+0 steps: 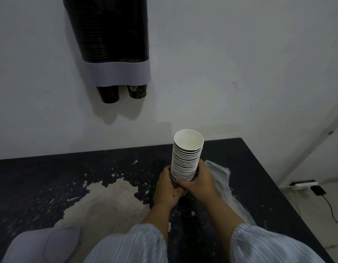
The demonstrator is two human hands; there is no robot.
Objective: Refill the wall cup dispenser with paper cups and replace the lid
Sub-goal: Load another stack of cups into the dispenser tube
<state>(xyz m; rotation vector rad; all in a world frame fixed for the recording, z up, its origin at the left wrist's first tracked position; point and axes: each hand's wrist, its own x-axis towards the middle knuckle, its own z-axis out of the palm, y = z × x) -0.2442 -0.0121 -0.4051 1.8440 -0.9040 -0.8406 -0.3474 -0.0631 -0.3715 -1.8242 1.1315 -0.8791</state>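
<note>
A tall stack of paper cups [187,154] stands upright over the black table, white inside with the open mouth up. My left hand [167,188] and my right hand [199,182] both wrap around its lower part. On the wall at the upper left hangs the dark cup dispenser [109,31] with a grey band [119,74] at its bottom; two dark cups [109,94] poke out below it. A grey lid [44,245] lies on the table at the lower left.
The black table [40,183] has a large patch of worn, flaked paint. A crumpled clear plastic bag [223,179] lies right of my hands. A power strip [304,184] and cable sit on the floor at the right.
</note>
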